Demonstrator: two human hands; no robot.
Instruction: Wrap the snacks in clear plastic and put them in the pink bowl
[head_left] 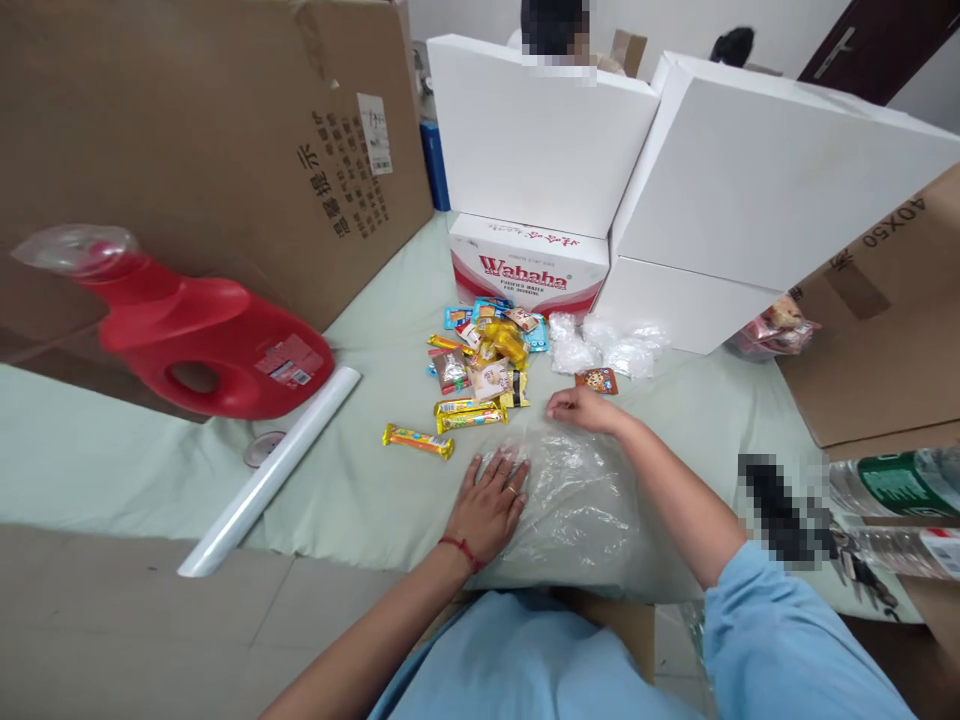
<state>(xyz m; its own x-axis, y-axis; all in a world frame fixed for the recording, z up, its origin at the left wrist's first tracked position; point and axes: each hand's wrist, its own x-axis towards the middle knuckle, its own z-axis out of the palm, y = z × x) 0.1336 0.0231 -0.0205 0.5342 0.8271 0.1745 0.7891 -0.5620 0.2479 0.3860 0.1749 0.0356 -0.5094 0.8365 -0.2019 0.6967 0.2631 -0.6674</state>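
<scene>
A clear plastic bag (589, 490) lies flattened on the cloth in front of me. My left hand (489, 505) rests palm down on its left side, fingers stretched out. At the bag's far edge, my right hand (586, 408) is closed, fingertips pinched together on the film. Just beyond my hands is a pile of wrapped snacks (491, 380) in yellow, blue and beige packets. Nearer me lies a yellow snack bar (418, 441), apart from two other bars. A brown cookie packet (597, 380) sits just past my right hand, by crumpled clear plastic (607, 345).
To the left, a red jug (225, 340) stands by a white roll (270, 470) and a large carton (225, 130). Behind the snacks are a Wahaba-type printed water carton (529, 265) and white boxes (735, 170). Bottles (900, 485) and keys (862, 580) lie right. A person sits beyond.
</scene>
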